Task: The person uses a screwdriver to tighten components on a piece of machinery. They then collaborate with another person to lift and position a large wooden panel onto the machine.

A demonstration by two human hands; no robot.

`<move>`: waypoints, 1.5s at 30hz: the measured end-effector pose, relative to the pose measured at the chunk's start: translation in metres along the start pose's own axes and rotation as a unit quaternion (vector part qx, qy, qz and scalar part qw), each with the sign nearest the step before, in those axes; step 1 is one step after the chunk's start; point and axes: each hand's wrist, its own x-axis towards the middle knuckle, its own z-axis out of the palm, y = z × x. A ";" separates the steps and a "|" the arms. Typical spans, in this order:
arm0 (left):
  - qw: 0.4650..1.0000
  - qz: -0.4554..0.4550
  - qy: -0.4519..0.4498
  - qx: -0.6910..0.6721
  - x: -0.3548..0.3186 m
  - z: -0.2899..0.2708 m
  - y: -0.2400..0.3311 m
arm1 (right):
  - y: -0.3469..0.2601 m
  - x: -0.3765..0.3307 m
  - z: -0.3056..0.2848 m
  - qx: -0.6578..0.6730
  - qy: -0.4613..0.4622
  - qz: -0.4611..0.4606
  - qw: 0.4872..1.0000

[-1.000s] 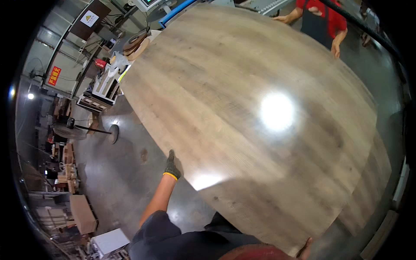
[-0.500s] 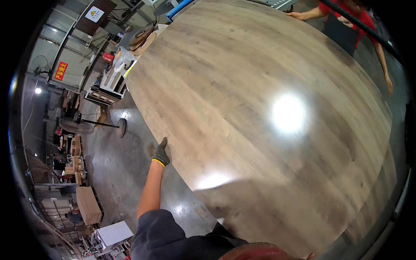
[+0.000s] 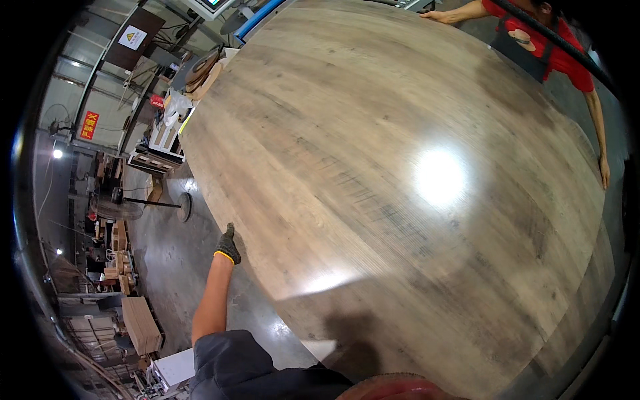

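A very large wood-grain board in grey-brown tones fills most of the view. At its left edge is my left hand, in a dark knit glove with a yellow cuff. Its thumb lies on top along the edge; the other fingers are mostly hidden by the board's rim. My right hand is out of view. Across the board, a co-worker in a red shirt and dark apron has one hand at the far edge and the other hand at the right edge.
A second wood-grain board shows beneath the right edge. Left stand a pedestal fan, a stack of panels and a white-topped table. A cluttered bench and a blue bar adjoin the far left.
In the picture, the board's left edge and my left hand have shifted left. The co-worker has leaned in, with the lower hand moving down to the board's right edge.
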 end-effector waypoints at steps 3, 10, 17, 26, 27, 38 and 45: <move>0.997 -0.007 0.070 0.018 -0.019 -0.009 0.014 | -0.005 0.001 0.004 -0.010 0.029 0.016 0.999; 0.988 0.030 0.118 0.096 -0.075 0.088 0.026 | -0.031 0.009 -0.002 -0.156 -0.127 -0.359 0.911; 0.987 0.007 0.064 0.146 -0.053 0.092 0.044 | -0.103 -0.029 0.046 -0.016 0.038 -0.021 0.999; 0.980 -0.027 0.076 0.183 -0.026 0.183 0.071 | -0.164 0.034 0.042 -0.044 -0.004 -0.156 0.987; 0.984 -0.038 0.078 0.153 -0.026 0.191 0.074 | -0.175 0.038 0.047 -0.075 0.010 -0.179 0.981; 0.999 -0.019 -0.018 -0.036 0.011 0.288 0.082 | -0.281 0.067 0.090 0.065 -0.088 -0.087 0.990; 0.990 -0.050 -0.049 -0.120 -0.005 0.366 0.101 | -0.337 0.093 0.095 0.033 -0.143 -0.130 0.981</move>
